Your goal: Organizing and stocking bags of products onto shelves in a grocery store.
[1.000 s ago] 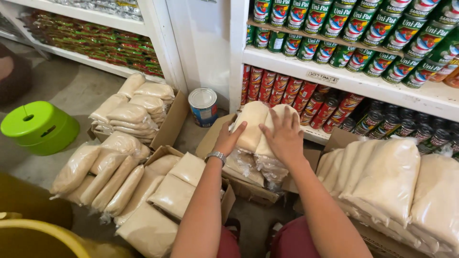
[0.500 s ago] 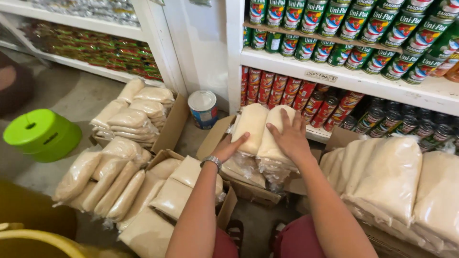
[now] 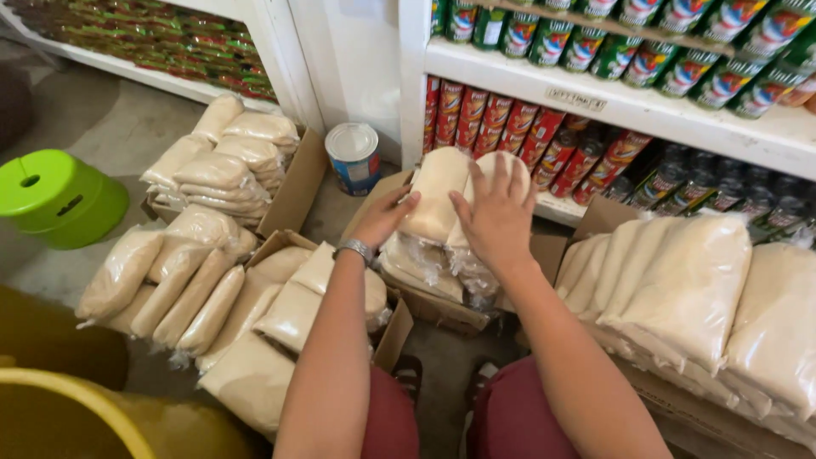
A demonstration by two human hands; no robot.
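Both palms lie flat and spread, right hand [image 3: 497, 217] atop one upright sugar bag [image 3: 476, 183], left hand [image 3: 382, 217] steadying its neighbouring bag [image 3: 433, 200], so pressing evenly downward should seat them snugly in the cardboard box [image 3: 433, 306] beneath the hands.

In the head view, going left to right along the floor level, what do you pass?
Green stool → open box of stacked bags → round tin → left hand → right hand on the upright bags → large bags at far right.
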